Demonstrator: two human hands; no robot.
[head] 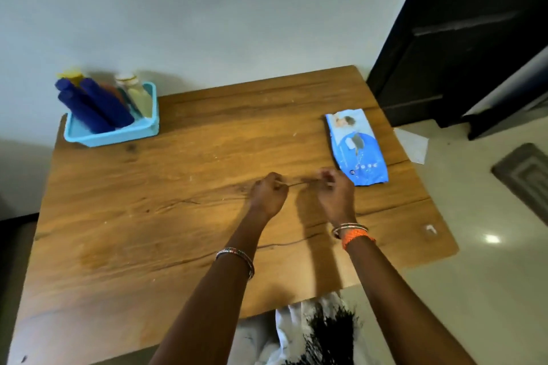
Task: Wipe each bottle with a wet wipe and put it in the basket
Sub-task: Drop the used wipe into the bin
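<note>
Both hands are out over the middle of the wooden bench (118,216), fingers curled in. The left hand (268,195) has its grip pinched together, and the right hand (336,190) looks the same, though it's a bit blurry. There seems to be something thin stretched between them, maybe a strand or a thin edge, but honestly I can't tell what it is or whether they're actually clamped on it. Bangles sit on both wrists, plus an orange band (357,238) on the right one.

Just beside the right hand, toward the right edge of the bench, the blue pack of wet wipes (357,147) lies flat.

Way over at the far left corner sits the light blue basket (112,135), well apart from the hands. The bottles (98,107) are already in it, leaning to the left: a few dark blue ones, a pale one with a white cap, and something yellow at the back.
</note>
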